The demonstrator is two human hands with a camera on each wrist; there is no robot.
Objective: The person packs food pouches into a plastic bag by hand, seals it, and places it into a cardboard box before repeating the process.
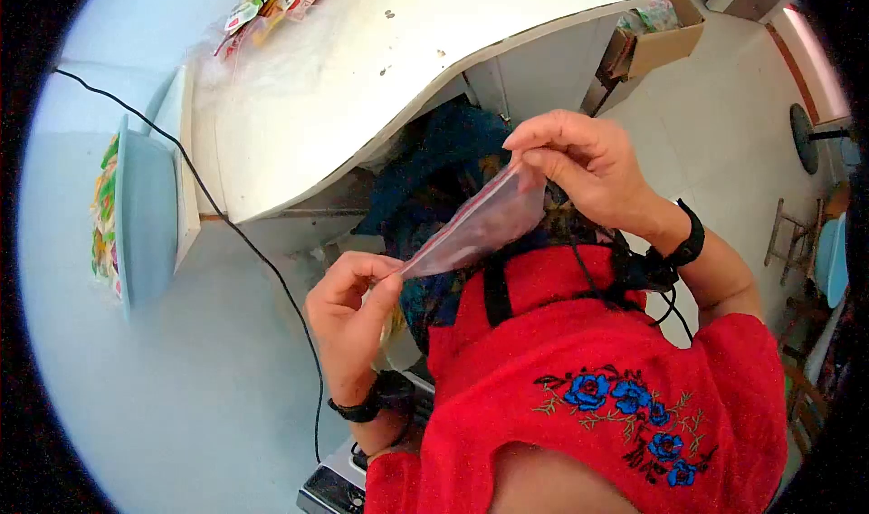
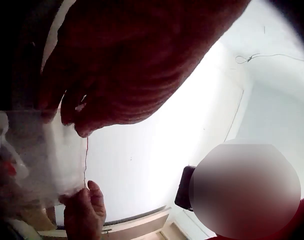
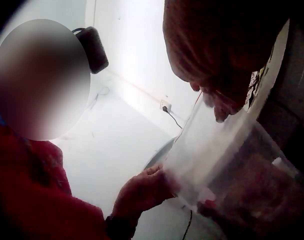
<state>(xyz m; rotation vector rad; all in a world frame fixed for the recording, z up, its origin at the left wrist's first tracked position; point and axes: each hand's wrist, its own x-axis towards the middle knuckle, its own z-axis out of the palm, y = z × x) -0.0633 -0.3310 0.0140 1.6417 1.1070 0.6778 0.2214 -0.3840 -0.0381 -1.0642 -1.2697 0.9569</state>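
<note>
A clear zip-lock bag (image 1: 484, 224) with a reddish strip along its top edge is stretched between both hands above the person's lap. The left hand (image 1: 348, 310) pinches one top corner between thumb and fingers. At the opposite corner, the right hand (image 1: 588, 166) pinches the bag the same way, higher in the head view. In the left wrist view the bag (image 2: 37, 155) looks see-through, with a small red and white patch showing on or through it. The right wrist view shows the bag (image 3: 212, 150) hanging below its red-edged top.
A white table (image 1: 362, 71) bears colourful packets (image 1: 281, 3) at its far side. To the left, a blue basin (image 1: 149, 215) holds more packets, and a black cable (image 1: 262, 252) runs past it. A cardboard box (image 1: 668, 48) and a wooden stool (image 1: 792, 233) stand at the right.
</note>
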